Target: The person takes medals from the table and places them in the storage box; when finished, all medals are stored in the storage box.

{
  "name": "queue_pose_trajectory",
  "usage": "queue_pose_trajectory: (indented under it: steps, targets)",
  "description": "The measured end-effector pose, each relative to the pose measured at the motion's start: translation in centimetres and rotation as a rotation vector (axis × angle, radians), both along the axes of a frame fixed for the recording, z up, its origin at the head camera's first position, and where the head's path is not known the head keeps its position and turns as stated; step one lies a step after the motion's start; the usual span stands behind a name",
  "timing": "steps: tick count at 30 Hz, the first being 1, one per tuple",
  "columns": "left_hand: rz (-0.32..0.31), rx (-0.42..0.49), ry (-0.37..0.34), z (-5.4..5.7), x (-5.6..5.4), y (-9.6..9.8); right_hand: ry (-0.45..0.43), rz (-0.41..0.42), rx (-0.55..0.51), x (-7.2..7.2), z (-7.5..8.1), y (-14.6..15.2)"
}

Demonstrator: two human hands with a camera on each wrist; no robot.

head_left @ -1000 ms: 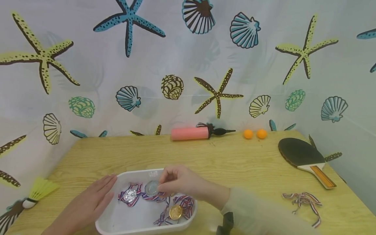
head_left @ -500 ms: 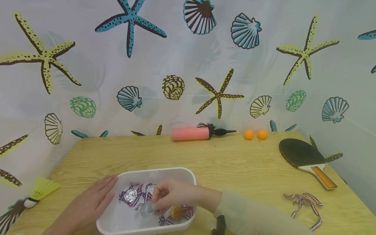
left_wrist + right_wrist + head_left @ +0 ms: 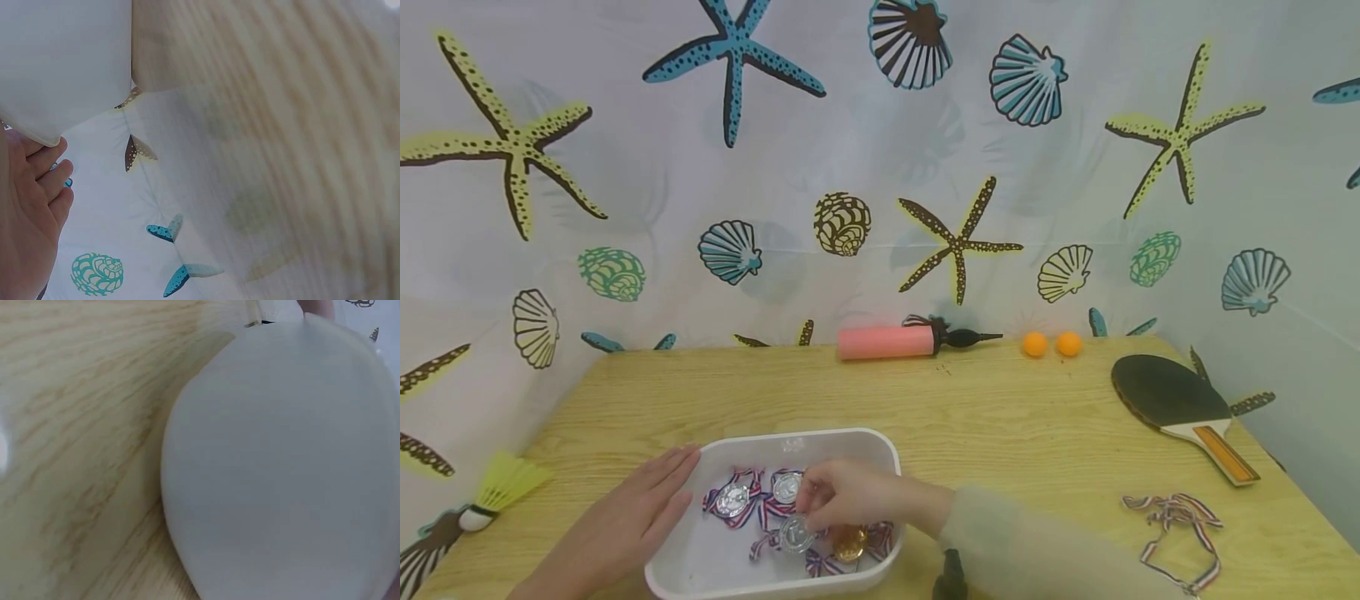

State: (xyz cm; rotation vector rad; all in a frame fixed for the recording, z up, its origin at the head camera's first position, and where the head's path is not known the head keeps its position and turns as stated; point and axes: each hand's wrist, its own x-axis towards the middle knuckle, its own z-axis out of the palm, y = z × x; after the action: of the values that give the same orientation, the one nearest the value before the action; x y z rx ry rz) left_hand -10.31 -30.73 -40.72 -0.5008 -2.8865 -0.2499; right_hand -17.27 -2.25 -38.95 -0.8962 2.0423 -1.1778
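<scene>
Inside a white plastic tub (image 3: 700, 575), my right hand (image 3: 850, 496) pinches the edge of a silver medal (image 3: 796, 534) between thumb and fingers. A second silver medal (image 3: 732, 500) lies to the left on its striped ribbon, and a third silver medal (image 3: 786, 488) lies just behind the pinched one. Partly beneath my right hand is a gold medal (image 3: 851, 543). My left hand (image 3: 617, 521) rests its straight fingers against the tub's left rim; the left wrist view shows these fingers (image 3: 53, 178) touching the tub's outside. The tub's wall hides the right fingers in the right wrist view.
A striped ribbon (image 3: 1180, 521) lies on the table at right, below a table tennis paddle (image 3: 1172, 400). Along the back stand a pink hand pump (image 3: 887, 342) and two orange balls (image 3: 1034, 344). A yellow shuttlecock (image 3: 508, 486) lies at far left.
My right hand has come toward the tub's front left, and the silver medal has swung down near the gold one, then slightly right. My left hand has stayed at the rim.
</scene>
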Motion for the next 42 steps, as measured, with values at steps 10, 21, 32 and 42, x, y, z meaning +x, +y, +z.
queue_pose_trajectory:
  steps: [10, 21, 32, 42]
  targets:
    - [-0.014, -0.008, 0.016, -0.1, 0.0, 0.0, 0.375, 0.065, 0.126, -0.5, -1.6, -1.1]
    - [-0.018, -0.007, 0.035, -0.1, -0.1, 0.0, 0.577, 0.119, 0.276, -0.3, -1.5, -1.2]
    - [0.04, 0.018, -0.103, 0.4, -0.1, 0.2, 0.559, 0.13, 0.309, -0.1, -1.6, -0.9]
    - [0.053, 0.025, -0.128, 0.6, -0.1, 0.3, 0.554, 0.183, 0.222, -0.5, 0.4, 0.9]
